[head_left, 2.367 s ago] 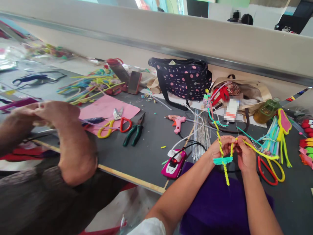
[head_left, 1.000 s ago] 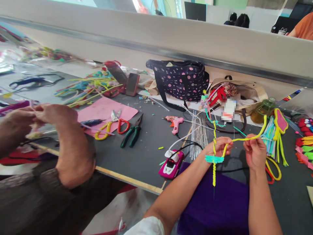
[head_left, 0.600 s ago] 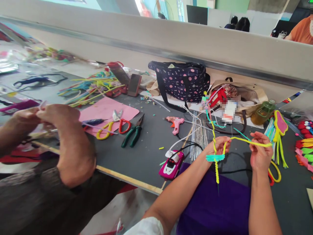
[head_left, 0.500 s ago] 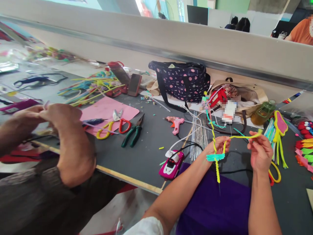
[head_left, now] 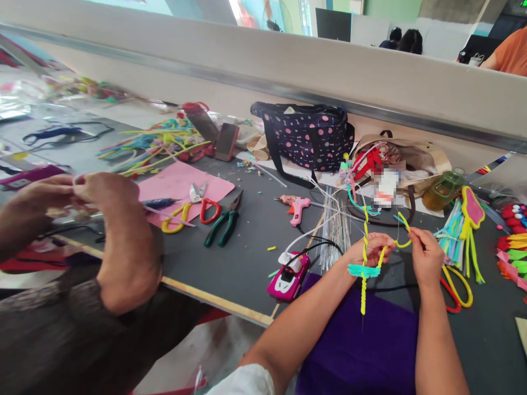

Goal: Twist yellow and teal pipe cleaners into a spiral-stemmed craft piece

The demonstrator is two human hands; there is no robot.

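Note:
My left hand [head_left: 374, 249] is closed, pinching a yellow pipe cleaner [head_left: 382, 257] near its fingertips. A twisted yellow pipe-cleaner stem [head_left: 363, 296] stands almost upright beside that hand, with a thin dark wire end below. Across it sits a short teal pipe-cleaner piece [head_left: 364, 271]. My right hand [head_left: 427, 255] is closed on the other part of the yellow strand, which curves between both hands, its free end sticking up above the right fingers. Under my forearms lies purple cloth [head_left: 362, 351].
A pink glue gun [head_left: 300, 209], a magenta power strip [head_left: 289, 278] and a bundle of wires [head_left: 335, 230] lie left of my hands. Red-and-yellow scissors [head_left: 461, 291] rest at the right. Green pliers [head_left: 225, 222] lie near a co-worker's arm [head_left: 123, 241]. A bottle [head_left: 444, 189] stands behind.
My right hand has moved left and slightly down, nearer my left hand. The yellow strand, stretched out before, now bends in a curve. The twisted stem has tilted a little.

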